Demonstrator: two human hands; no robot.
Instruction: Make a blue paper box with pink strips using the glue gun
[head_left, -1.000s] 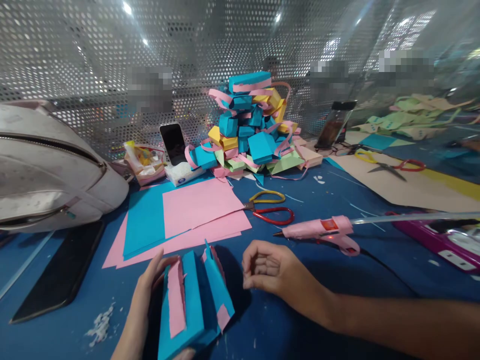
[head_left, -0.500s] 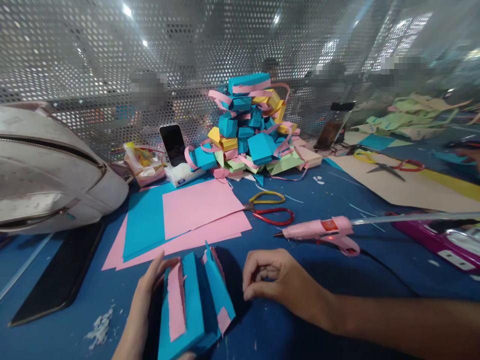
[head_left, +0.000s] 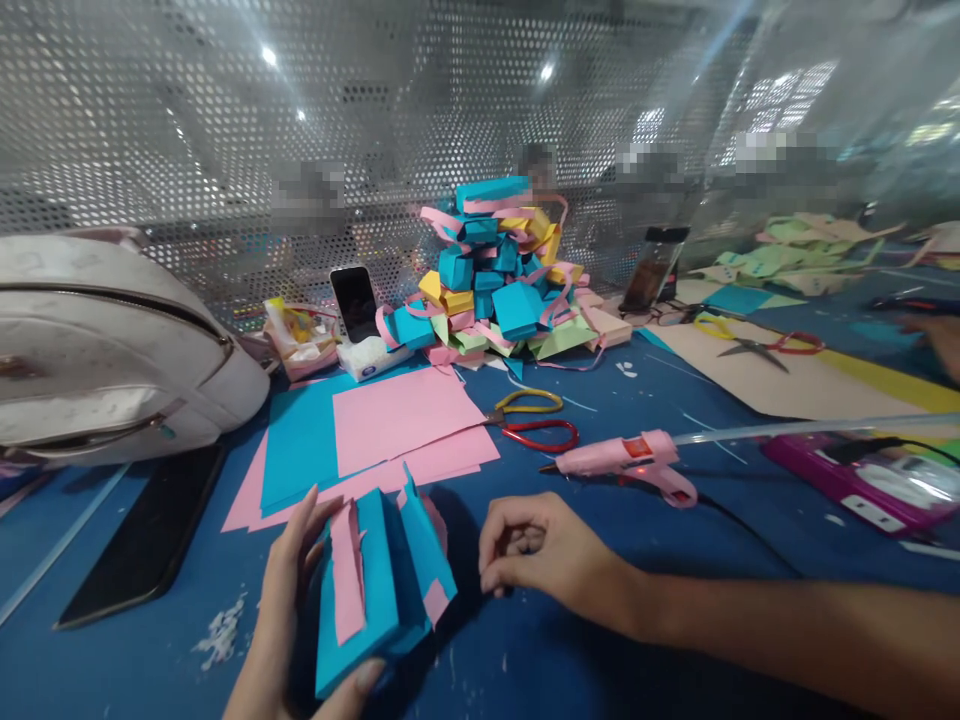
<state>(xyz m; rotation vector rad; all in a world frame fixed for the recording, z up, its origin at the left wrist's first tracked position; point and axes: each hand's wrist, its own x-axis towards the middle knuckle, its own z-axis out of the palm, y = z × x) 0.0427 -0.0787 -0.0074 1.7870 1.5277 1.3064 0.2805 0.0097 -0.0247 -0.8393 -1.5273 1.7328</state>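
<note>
A blue paper box with a torn pink strip down one face is gripped in my left hand, the thumb along its near edge and the fingers on its far left side. One flap of the box stands up on its right, with a small pink patch at the corner. My right hand rests on the blue table just right of the box, apart from it, fingers curled inward. Whether anything small sits between those fingertips I cannot make out. Beyond it lies a pink hot glue gun with a small red light.
Scissors lie by pink and blue sheets. A pile of folded paper boxes stands behind them. At left are a white bag and a black tablet-like slab. A purple power strip and another person's hand are at right.
My left hand has tilted the box slightly, and its thumb now shows on the near edge. My right hand keeps its curled pose. The whole view has shifted a little.
</note>
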